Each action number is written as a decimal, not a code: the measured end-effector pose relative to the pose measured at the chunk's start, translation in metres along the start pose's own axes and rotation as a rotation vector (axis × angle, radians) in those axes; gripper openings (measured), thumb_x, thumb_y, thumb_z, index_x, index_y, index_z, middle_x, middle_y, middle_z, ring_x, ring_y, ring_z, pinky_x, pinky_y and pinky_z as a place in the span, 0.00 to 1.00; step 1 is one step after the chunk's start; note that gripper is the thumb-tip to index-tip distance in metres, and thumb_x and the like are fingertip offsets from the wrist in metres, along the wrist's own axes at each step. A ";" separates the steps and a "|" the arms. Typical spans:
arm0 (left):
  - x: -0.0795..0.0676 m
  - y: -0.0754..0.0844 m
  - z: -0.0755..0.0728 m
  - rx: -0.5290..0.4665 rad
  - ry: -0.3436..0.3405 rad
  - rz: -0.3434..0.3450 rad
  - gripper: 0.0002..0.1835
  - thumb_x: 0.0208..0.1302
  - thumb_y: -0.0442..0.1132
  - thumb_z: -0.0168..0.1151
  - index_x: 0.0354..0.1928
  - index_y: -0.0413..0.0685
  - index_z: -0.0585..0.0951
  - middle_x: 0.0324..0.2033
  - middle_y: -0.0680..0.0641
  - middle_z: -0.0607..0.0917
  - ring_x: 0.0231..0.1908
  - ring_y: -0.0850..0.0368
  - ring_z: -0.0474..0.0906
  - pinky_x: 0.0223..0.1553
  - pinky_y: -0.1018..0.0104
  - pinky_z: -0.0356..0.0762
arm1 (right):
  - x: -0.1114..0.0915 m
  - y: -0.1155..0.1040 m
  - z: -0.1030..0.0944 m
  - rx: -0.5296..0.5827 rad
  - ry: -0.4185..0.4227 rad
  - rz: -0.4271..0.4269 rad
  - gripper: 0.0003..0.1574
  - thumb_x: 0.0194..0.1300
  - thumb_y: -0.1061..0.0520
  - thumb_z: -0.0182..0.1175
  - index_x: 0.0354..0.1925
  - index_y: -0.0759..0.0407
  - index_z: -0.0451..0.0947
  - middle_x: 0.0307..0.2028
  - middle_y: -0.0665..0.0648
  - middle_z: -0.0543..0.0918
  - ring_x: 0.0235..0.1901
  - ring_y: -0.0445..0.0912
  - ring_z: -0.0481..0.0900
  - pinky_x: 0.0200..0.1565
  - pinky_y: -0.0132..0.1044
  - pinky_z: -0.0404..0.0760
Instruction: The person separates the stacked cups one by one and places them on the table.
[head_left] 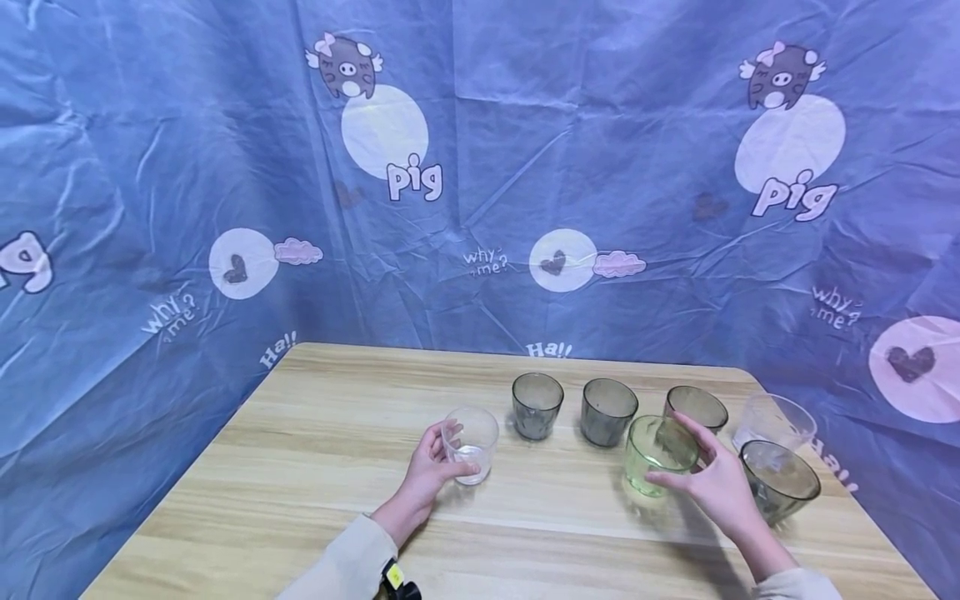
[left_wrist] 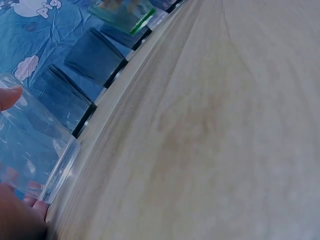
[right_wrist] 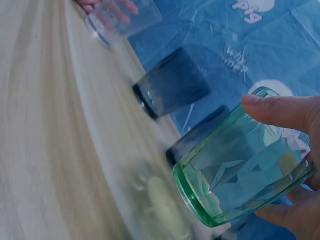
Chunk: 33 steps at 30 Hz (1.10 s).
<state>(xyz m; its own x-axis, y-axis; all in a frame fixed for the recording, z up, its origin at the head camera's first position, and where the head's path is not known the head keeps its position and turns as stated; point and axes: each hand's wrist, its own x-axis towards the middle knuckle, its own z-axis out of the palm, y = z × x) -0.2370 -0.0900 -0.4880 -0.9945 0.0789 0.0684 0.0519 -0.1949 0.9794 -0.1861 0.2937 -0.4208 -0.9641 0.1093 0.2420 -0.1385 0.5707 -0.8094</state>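
Note:
My left hand grips a clear glass near the middle of the table, thumb on the near side and fingers around the far side. In the left wrist view, the base of this clear glass is right at the tabletop. My right hand holds a green faceted glass between thumb and fingers. The right wrist view shows the green glass tipped in the picture and raised over the wood, a pale green patch of light below it. Just behind it stands a smoky grey glass.
Two more grey glasses, one left and one right, stand between my hands, farther back. Beyond my right hand are another grey glass and a clear glass. A blue printed curtain hangs behind the wooden table.

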 end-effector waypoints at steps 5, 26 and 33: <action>0.001 0.000 0.000 0.013 0.005 -0.003 0.45 0.42 0.20 0.69 0.67 0.34 0.64 0.66 0.33 0.70 0.65 0.36 0.65 0.70 0.46 0.57 | -0.001 0.009 -0.002 -0.004 0.012 -0.008 0.66 0.42 0.58 0.81 0.74 0.61 0.58 0.68 0.71 0.66 0.65 0.67 0.64 0.48 0.08 0.57; 0.003 0.014 -0.004 0.042 -0.005 -0.058 0.43 0.43 0.19 0.70 0.66 0.35 0.65 0.66 0.35 0.71 0.64 0.35 0.66 0.67 0.44 0.63 | -0.002 0.039 -0.002 0.087 0.025 -0.058 0.63 0.45 0.67 0.78 0.74 0.63 0.57 0.65 0.54 0.68 0.55 0.17 0.60 0.51 0.12 0.63; 0.005 0.023 -0.003 0.044 -0.012 -0.054 0.44 0.44 0.19 0.69 0.67 0.35 0.64 0.67 0.35 0.70 0.65 0.35 0.66 0.67 0.46 0.65 | -0.003 0.041 0.000 0.119 0.008 -0.086 0.64 0.47 0.68 0.75 0.76 0.63 0.52 0.70 0.58 0.64 0.56 0.18 0.59 0.52 0.12 0.63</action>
<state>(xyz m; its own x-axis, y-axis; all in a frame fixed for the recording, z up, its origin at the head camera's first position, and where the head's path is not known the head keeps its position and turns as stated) -0.2410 -0.0970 -0.4655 -0.9948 0.1002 0.0172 0.0023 -0.1471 0.9891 -0.1891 0.3171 -0.4544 -0.9458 0.0703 0.3172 -0.2472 0.4779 -0.8430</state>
